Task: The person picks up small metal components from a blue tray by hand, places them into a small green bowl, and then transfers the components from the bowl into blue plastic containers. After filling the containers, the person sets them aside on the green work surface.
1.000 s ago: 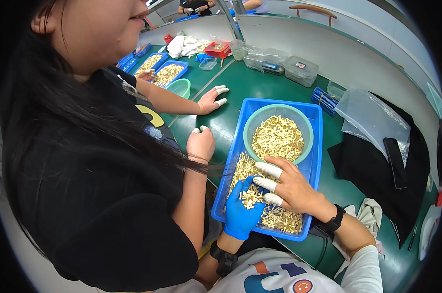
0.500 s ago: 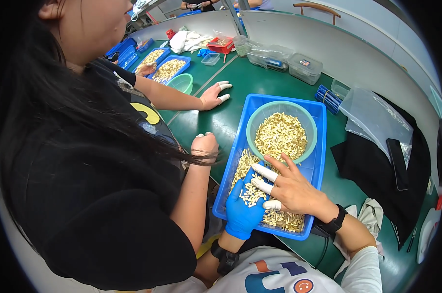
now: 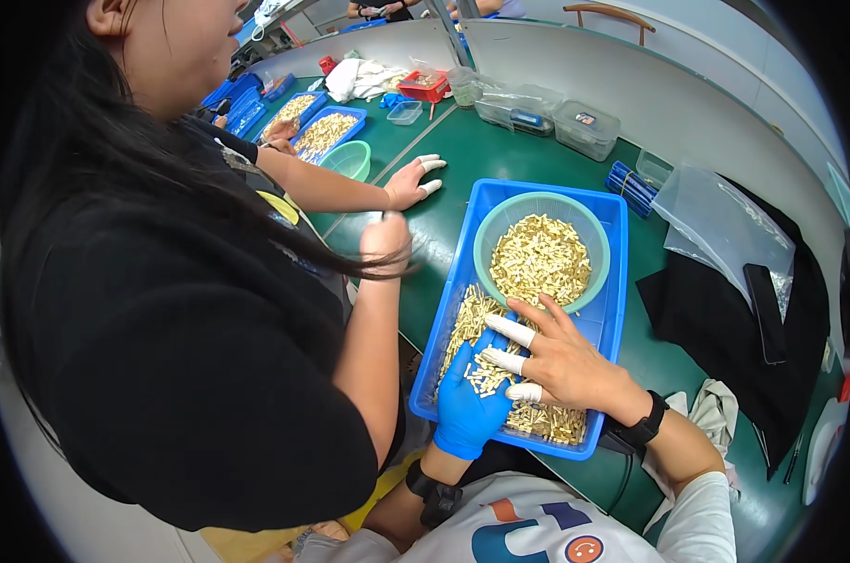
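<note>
My left hand, in a blue glove, is cupped palm up with a heap of small gold-coloured metal pins in it. Above that palm my right hand has its fingers stretched out and apart, with white finger cots on several of them; its fingertips are over the pins. Both hands are inside a blue tray, where more loose pins lie under and around them. At the tray's far end sits a pale green plastic bowl, filled with the same pins.
A co-worker in a black top stands close on my left, one hand on the green table. Farther left are blue trays of pins and a green bowl. Clear boxes, a plastic bag and black cloth lie right.
The co-worker's nearer fist has risen slightly, and their head and body have shifted a little. My hands, the tray and the bowl stay almost the same.
</note>
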### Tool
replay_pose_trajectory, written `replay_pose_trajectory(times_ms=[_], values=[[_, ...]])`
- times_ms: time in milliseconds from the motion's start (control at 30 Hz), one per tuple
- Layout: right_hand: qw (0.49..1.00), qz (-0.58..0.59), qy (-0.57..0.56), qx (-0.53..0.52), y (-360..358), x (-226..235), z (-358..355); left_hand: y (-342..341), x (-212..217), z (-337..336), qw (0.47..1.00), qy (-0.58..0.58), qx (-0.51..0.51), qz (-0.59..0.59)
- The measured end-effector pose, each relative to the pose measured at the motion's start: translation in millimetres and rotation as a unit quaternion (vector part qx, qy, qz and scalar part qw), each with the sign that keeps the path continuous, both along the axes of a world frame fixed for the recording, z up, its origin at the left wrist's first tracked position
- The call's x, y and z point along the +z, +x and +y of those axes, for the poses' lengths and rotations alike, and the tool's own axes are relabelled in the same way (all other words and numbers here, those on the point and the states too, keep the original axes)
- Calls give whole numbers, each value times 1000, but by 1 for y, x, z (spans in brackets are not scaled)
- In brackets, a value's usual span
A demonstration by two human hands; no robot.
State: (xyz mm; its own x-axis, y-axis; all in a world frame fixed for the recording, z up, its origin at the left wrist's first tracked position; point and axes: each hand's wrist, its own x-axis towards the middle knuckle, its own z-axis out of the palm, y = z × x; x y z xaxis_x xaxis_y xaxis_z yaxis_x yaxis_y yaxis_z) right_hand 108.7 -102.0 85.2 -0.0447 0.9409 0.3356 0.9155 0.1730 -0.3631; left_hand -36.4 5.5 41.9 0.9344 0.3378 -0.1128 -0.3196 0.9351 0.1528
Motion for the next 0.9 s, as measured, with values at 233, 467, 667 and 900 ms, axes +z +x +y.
replay_pose_trajectory(times_ms=[233,467,667,900], values=[[1000,14,21,17,4,0,-2,0,4,-2,993,63,28,99],[999,19,35,7,4,-2,0,-3,-13,4,993,-71,-39,-82],[997,49,61,12,8,-3,-2,-2,-4,2,999,-46,-23,-16],[998,21,32,42,3,4,-1,-1,3,1,998,-49,-27,-37]])
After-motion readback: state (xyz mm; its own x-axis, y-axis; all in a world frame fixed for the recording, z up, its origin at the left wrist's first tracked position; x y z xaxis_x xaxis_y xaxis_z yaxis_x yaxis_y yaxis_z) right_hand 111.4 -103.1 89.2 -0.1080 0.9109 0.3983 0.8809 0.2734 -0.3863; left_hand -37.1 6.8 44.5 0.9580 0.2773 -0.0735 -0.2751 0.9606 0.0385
